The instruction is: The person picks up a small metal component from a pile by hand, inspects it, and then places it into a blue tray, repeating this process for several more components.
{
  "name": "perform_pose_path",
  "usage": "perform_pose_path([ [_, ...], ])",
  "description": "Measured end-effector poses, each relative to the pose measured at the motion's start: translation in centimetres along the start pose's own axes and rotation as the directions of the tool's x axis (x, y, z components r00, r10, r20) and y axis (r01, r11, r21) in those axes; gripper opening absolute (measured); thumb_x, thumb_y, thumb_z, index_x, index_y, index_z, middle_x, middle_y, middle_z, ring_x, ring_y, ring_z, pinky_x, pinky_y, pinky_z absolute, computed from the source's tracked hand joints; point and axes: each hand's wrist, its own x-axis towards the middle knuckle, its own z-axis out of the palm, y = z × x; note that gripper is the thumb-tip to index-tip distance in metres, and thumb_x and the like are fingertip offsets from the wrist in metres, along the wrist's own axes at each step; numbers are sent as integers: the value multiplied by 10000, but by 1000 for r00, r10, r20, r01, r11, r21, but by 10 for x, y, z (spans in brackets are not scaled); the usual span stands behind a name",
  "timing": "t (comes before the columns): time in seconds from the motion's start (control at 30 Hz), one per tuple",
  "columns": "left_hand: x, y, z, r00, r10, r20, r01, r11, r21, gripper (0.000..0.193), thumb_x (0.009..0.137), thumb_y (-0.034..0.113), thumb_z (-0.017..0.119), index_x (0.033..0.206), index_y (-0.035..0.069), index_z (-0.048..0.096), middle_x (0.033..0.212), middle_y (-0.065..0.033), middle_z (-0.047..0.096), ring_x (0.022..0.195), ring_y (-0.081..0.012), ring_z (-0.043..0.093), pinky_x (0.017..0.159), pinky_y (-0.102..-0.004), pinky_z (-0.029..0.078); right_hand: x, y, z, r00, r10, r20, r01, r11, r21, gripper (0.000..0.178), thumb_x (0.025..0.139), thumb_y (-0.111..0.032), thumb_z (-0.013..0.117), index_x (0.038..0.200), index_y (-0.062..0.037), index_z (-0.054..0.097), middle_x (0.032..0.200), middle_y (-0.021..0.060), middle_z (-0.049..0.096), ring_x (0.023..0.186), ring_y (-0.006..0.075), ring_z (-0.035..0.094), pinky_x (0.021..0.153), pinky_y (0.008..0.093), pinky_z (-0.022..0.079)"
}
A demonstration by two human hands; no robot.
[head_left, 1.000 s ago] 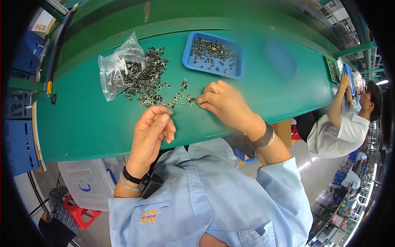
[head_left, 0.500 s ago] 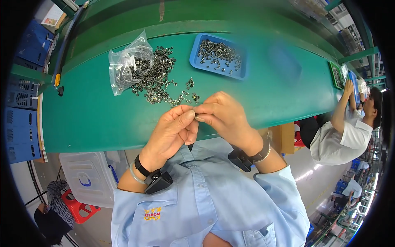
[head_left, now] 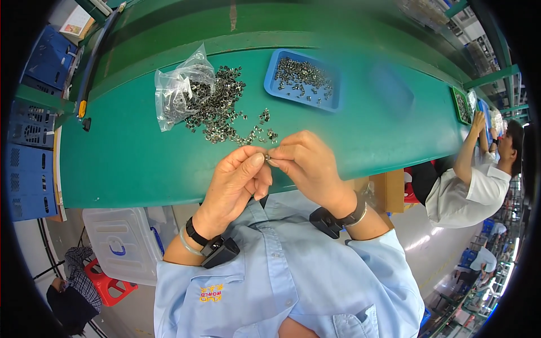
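Between my fingertips sits a small metal part, mostly covered by the fingers. My left hand pinches it from the left with thumb and forefinger, the other fingers curled below. From the right, my right hand pinches it too, so both hands meet at the part just above the table's near edge. Beyond my hands lies a loose pile of small metal parts, spilling out of a clear plastic bag. Several stray pieces reach close to my fingertips. A blue tray with similar parts stands farther back, right of the pile.
The green table runs across, with a raised ledge behind. Blue crates stack at the left. A lidded clear box stands below the near edge, beside a red stool. At the right a co-worker reaches to a green tray.
Both hands keep their pinch, and the fingertips have parted slightly, so the metal part shows more. The table scene has shifted a little to the right and down in the picture.
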Motion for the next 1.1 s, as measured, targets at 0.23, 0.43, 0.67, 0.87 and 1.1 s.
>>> perform_pose_path([
  [0.23, 1, -1, -6, 998, 21, 64, -20, 1000, -4, 133, 927, 180, 572, 947, 54, 536, 700, -52, 585, 547, -103, 516, 463, -224, 383, -2, -6, 3, 999, 6, -43, -5, 1000, 16, 217, 704, -22, 730, 886, -85, 631, 861, 51, 600, 779, 217, 586, 631, 307, 476],
  [0.43, 1, -7, -4, 990, 39, 135, -25, 994, -105, 138, 912, 183, 597, 925, 63, 530, 695, -38, 589, 547, -97, 520, 458, -217, 379, -10, -13, 8, 995, 74, -68, -62, 985, 163, 200, 713, -16, 721, 881, -80, 632, 866, 50, 602, 789, 218, 587, 634, 307, 475],
  [0.67, 0, -3, -7, 999, 24, 29, -27, 993, 114, 130, 918, 178, 586, 923, 62, 528, 678, -33, 579, 548, -94, 520, 464, -223, 385, -10, -4, 7, 997, 70, -29, -65, 990, 122, 200, 733, -18, 703, 905, -78, 619, 865, 46, 605, 792, 218, 585, 657, 314, 468],
  [0.87, -3, 10, 3, 995, 81, -60, -61, 958, 280, 135, 934, 187, 560, 940, 58, 522, 661, -41, 569, 535, -97, 504, 477, -232, 391, 2, -6, -1, 998, -46, 32, 49, 994, -97, 178, 759, -37, 693, 912, -84, 616, 859, 45, 616, 793, 218, 585, 667, 316, 466],
  [1.1, -4, 5, -1, 988, 6, 156, 14, 992, -128, 147, 943, 210, 544, 936, 65, 518, 664, -58, 575, 519, -129, 493, 472, -259, 376, -2, -6, 9, 994, 68, -81, -41, 955, 293, 149, 761, -42, 698, 891, -75, 633, 861, 46, 635, 785, 201, 592, 649, 307, 460],
])
